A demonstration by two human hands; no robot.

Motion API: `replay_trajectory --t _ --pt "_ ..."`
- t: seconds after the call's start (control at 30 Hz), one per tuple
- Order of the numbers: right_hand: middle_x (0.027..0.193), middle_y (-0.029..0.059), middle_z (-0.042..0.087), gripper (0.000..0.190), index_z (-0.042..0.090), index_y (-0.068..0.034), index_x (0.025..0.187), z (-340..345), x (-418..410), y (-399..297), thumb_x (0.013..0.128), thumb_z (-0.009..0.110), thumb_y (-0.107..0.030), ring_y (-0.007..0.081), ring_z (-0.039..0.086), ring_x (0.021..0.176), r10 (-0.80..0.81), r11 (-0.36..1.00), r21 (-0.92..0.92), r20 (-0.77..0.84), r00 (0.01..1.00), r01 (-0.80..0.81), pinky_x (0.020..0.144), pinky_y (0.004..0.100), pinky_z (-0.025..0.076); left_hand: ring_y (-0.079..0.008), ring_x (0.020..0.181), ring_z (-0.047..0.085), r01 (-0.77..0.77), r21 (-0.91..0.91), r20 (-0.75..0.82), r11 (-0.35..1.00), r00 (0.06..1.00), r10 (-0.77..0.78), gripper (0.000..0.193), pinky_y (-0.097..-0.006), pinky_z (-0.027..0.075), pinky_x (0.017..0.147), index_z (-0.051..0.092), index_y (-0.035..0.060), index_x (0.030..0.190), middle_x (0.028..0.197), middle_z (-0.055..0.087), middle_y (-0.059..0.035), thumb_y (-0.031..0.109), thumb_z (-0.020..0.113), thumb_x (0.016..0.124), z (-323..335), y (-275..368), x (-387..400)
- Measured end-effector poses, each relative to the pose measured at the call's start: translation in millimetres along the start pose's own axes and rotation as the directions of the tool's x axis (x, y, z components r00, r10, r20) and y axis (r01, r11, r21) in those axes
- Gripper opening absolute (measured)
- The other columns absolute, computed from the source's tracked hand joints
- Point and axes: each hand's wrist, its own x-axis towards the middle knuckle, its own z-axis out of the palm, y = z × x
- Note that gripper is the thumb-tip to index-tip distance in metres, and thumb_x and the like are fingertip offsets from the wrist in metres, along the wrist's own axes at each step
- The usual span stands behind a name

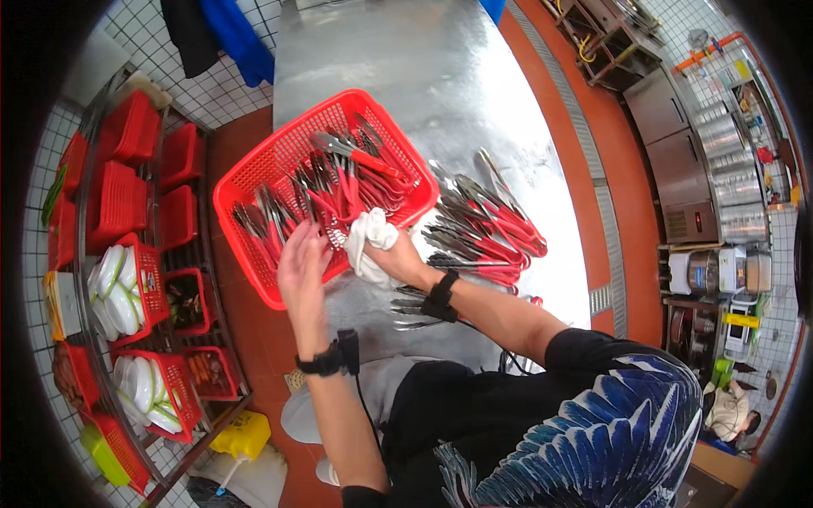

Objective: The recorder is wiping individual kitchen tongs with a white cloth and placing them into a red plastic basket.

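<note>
A red perforated plastic basket (254, 166) stands on the steel table and holds many kitchen tongs with red handles (379, 184). My left hand (303, 257), slightly blurred, is raised over the basket's near rim, close to the tongs; whether it grips one cannot be told. In my right hand (389, 251) is a bunched white cloth (365, 244), held at the near right rim; whether anything is inside the cloth is hidden. To the right of the basket lies a spread pile of red-handled tongs (492, 216) on the table, and some more tongs (413, 308) lie partly beneath my right forearm.
The steel table (394, 44) extends away from me. On the left, a metal rack (86, 254) bears red baskets, some with white-and-green dishes (120, 305). A yellow container (241, 435) stands low beside it. Far right, a person (730, 409) is near the steel counters.
</note>
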Motion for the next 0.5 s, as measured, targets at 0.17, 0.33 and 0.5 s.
replay_trajectory --t 0.17,0.33,0.5 --pt "0.104 0.0118 0.075 0.032 0.070 -0.004 0.116 -6 6 0 0.092 0.073 -0.025 0.0222 0.073 0.100 0.031 0.999 -0.010 0.057 0.998 -0.031 0.087 0.0364 0.055 -0.0187 0.118 0.061 0.125 -0.076 -0.180 0.989 0.974 -0.137 0.045 -0.0358 0.052 0.099 0.053 0.0013 0.143 0.138 0.062 -0.0123 0.023 0.063 0.104 -30 -38 -61" --pt "0.107 0.0010 0.072 0.022 0.067 -0.004 0.118 -27 4 -24 0.100 0.068 -0.016 0.0098 0.066 0.099 0.003 0.962 0.269 0.188 0.982 -0.054 0.087 0.0299 0.054 -0.0206 0.117 0.062 0.284 -0.209 -0.117 0.936 0.943 -0.312 0.041 -0.0359 0.052 0.098 0.055 0.0029 0.139 0.133 0.063 -0.0106 0.022 0.063 0.103 -4 -72 -98" --pt "0.111 0.0045 0.071 0.027 0.064 -0.004 0.124 -83 0 -69 0.101 0.066 -0.018 0.0146 0.069 0.099 0.071 0.835 0.534 0.137 0.988 -0.135 0.086 0.0313 0.057 -0.0164 0.110 0.063 0.386 -0.267 0.008 0.883 0.917 -0.399 0.044 -0.0342 0.055 0.094 0.055 0.0036 0.141 0.130 0.064 -0.0088 0.024 0.065 0.103 43 -98 -114"
